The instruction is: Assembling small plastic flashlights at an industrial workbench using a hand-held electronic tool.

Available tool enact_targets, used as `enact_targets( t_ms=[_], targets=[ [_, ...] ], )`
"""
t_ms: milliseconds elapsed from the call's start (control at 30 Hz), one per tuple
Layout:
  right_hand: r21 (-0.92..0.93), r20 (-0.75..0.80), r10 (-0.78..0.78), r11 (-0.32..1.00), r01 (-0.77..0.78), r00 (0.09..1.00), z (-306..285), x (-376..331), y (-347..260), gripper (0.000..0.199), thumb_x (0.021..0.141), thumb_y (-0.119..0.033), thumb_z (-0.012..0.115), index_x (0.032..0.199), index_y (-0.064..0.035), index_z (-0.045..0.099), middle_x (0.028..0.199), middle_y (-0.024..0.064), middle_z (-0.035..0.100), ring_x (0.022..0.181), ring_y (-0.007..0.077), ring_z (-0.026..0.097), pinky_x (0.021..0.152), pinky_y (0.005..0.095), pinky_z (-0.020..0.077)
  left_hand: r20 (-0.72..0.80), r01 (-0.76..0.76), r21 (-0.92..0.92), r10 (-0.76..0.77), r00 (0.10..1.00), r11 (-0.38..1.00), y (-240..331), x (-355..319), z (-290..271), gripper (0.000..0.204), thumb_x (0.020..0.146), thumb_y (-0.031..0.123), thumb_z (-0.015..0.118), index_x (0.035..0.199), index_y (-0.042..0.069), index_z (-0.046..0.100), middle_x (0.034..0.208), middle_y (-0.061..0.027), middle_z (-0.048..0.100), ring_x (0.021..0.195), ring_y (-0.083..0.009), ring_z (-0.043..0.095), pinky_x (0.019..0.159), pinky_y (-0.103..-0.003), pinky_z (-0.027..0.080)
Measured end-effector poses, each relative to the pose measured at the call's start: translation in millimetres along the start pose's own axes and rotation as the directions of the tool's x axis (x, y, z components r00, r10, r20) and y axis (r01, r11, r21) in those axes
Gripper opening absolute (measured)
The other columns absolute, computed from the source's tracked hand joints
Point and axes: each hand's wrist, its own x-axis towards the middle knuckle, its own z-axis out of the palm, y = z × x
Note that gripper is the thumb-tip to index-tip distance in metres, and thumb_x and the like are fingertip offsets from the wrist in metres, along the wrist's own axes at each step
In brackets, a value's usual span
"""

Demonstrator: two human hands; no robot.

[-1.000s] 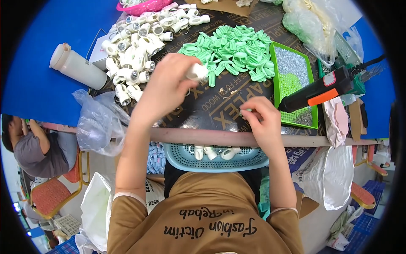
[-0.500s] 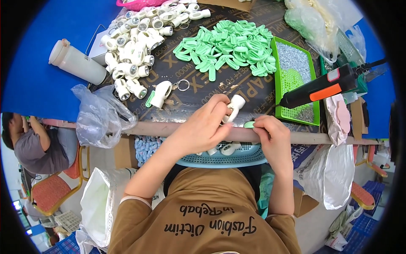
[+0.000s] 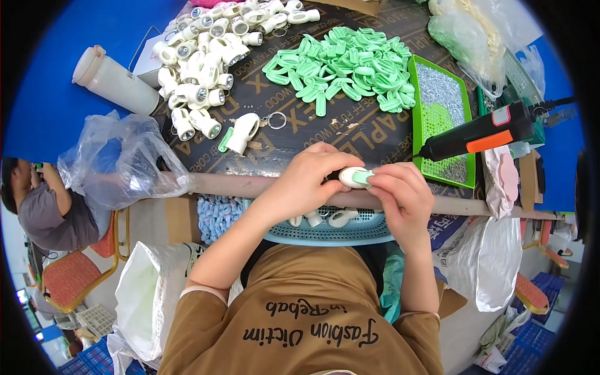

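Observation:
Over the table's front edge, my left hand (image 3: 309,178) is closed around a small white flashlight body (image 3: 351,176). My right hand (image 3: 405,195) pinches a green plastic piece (image 3: 362,177) and holds it against the flashlight's side. Whether the piece is seated there I cannot tell. Just beyond my left hand lies another white flashlight (image 3: 242,133) with a metal key ring (image 3: 277,120) and a green piece (image 3: 225,139) beside it. A heap of green pieces (image 3: 340,69) sits farther back, and a pile of white flashlights (image 3: 206,69) lies to its left.
At the right, a black-and-orange electric screwdriver (image 3: 487,131) hangs over a green tray (image 3: 414,119) of small metal parts. A clear plastic bag (image 3: 119,162) and a white bottle (image 3: 115,81) stand left. Below the edge is a blue basket (image 3: 331,235) holding white parts.
The flashlight in my left hand has turned and come lower. My right hand has moved left, bringing the green piece against it. The plastic bag at the left has shifted leftward.

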Motion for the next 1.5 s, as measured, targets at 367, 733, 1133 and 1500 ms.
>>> enact_targets(
  t_ms=[367, 733, 1133, 1500],
  targets=[
    [-0.015, 0.068, -0.119, 0.993, 0.120, 0.991, 5.7, 8.9, 3.1, 0.024, 0.063, 0.005, 0.064, 0.085, -0.0054, 0.064, 0.084, 0.0067, 0.060, 0.072, 0.0244, 0.056, 0.061, 0.0312, 0.0463, -0.030, 0.014, 0.016, -0.013, 0.999, 1.000, -1.8, -2.6, 1.1, 0.032, 0.068, 0.005, 0.064, 0.100, 0.009, 0.064, 0.084, -0.0078, 0.062, 0.083, -0.0235, 0.057, 0.075, -0.033, 0.046],
    [0.043, 0.138, -0.139, 0.990, 0.134, 0.981, 8.5, 8.2, 15.0, 0.027, 0.062, 0.005, 0.063, 0.086, -0.0053, 0.064, 0.087, 0.0072, 0.060, 0.077, 0.0255, 0.057, 0.064, 0.0330, 0.0472, -0.056, -0.034, 0.075, 0.038, 0.998, 0.997, -8.1, -2.9, 4.2, 0.030, 0.067, 0.007, 0.066, 0.097, 0.008, 0.065, 0.078, -0.0071, 0.062, 0.079, -0.0238, 0.057, 0.076, -0.035, 0.043],
    [0.096, 0.185, 0.099, 0.988, -0.118, 0.978, 19.5, 2.0, 14.5, 0.035, 0.067, 0.005, 0.064, 0.099, -0.0042, 0.054, 0.092, 0.0103, 0.059, 0.084, 0.0285, 0.058, 0.071, 0.0351, 0.0463, 0.034, -0.005, 0.417, -0.010, 0.999, 0.909, 10.6, -8.7, -34.9, 0.049, 0.062, 0.028, 0.074, 0.104, 0.009, 0.057, 0.087, -0.0065, 0.058, 0.077, -0.0228, 0.055, 0.080, -0.035, 0.037],
    [-0.038, 0.052, 0.024, 0.999, -0.022, 0.998, 4.0, -0.4, 10.8, 0.037, 0.068, 0.004, 0.065, 0.102, -0.0049, 0.053, 0.094, 0.0106, 0.059, 0.088, 0.0276, 0.058, 0.078, 0.0360, 0.0454, -0.060, 0.105, 0.012, -0.105, 0.993, 0.994, 2.1, -13.9, 0.8, 0.044, 0.069, 0.011, 0.071, 0.107, 0.003, 0.050, 0.091, -0.0102, 0.058, 0.081, -0.0260, 0.058, 0.068, -0.030, 0.046]
  ],
)
